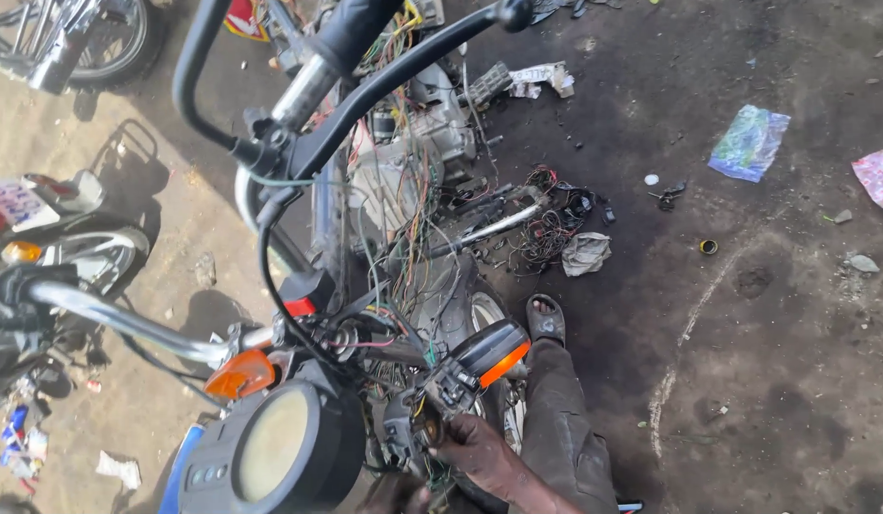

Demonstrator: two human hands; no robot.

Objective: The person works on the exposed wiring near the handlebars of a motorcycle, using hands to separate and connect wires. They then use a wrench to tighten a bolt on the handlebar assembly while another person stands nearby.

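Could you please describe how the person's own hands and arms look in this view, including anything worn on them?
Only one hand shows clearly; which hand it is cannot be told. It is bare, without glove, ring or watch, and smeared with dark grease. The forearm is bare too, with no sleeve in view. A second hand shows only partly at the bottom edge.

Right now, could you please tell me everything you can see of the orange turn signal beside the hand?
The turn signal has a black, glossy plastic-looking housing with an orange lens along its lower edge. It tilts up to the right, above the front wheel, and joins a black bracket amid loose wires. The right hand works just below it without touching it.
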